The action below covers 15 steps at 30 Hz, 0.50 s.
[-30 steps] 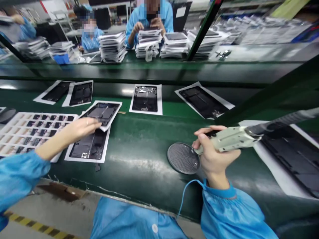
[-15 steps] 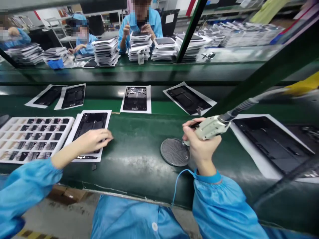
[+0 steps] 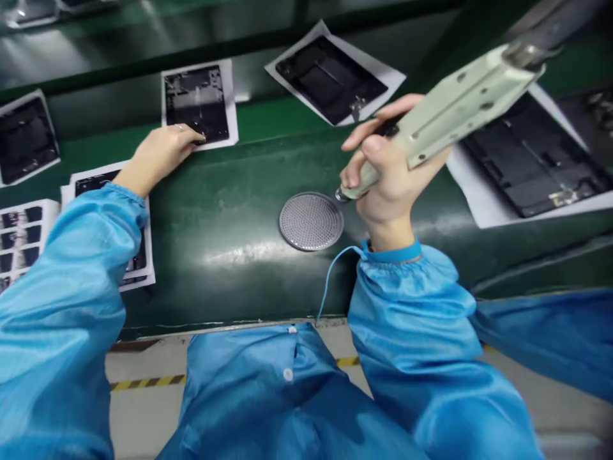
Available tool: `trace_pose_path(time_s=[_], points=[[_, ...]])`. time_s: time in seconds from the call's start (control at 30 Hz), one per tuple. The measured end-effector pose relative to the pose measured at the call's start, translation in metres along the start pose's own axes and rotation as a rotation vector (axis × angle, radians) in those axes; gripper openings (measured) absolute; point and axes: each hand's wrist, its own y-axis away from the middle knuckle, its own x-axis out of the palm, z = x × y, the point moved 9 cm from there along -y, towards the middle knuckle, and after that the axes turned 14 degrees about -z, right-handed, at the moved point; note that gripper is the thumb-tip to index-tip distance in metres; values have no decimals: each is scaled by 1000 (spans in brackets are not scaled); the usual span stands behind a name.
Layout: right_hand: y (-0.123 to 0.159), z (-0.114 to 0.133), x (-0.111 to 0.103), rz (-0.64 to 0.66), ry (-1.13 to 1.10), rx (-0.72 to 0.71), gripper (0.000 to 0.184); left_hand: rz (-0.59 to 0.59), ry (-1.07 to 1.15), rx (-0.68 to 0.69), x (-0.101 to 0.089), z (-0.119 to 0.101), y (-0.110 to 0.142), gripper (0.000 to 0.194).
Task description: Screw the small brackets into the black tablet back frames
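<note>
Near panel (image 3: 96,181) on white paper, lying on desk (image 3: 225,255), partly under the left sleeve (image 3: 86,255). Farther in: round gray dish (image 3: 311,220), textured surface, flat. Right hand (image 3: 393,188) wrapped around pale tool (image 3: 460,115), metal tip (image 3: 341,195) by the dish rim; contact unclear. Tool body probably rigid, moderately weighty, with some drag from the thick connection at its back end; best gripped around the slimmer front body, clear of the tip. Left hand (image 3: 156,153) farther out, fingertips at near edge of far panel (image 3: 194,96), which sits on white sheet (image 3: 230,108); can't tell if it pinches or only touches. That panel looks thin, light, fairly stiff, likely smooth and slippery, fragile on its exposed inner side. Hold by outer edges, off the fittings; the paper is soft, would bend and could slide separately. Angled panel (image 3: 330,80) beyond, right of it; larger-looking panel (image 3: 536,160) behind the tool.
</note>
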Motion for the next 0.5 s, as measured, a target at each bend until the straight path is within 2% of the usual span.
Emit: trace_pose_path(time_s=[0.07, 0.17, 0.23, 0.37, 0.5], points=[[0, -2, 3, 23, 23, 21, 73, 43, -41, -35, -3, 1, -2, 44], [1, -4, 5, 61, 58, 18, 66, 66, -46, -38, -11, -6, -6, 44], [0, -2, 4, 73, 68, -18, 62, 66, -42, -42, -15, -9, -6, 49], [-6, 5, -3, 53, -1, -100, 70, 66, -46, -36, -16, -11, 0, 64], [-7, 5, -6, 56, -45, -158, 69, 61, -57, -25, -16, -11, 1, 62]])
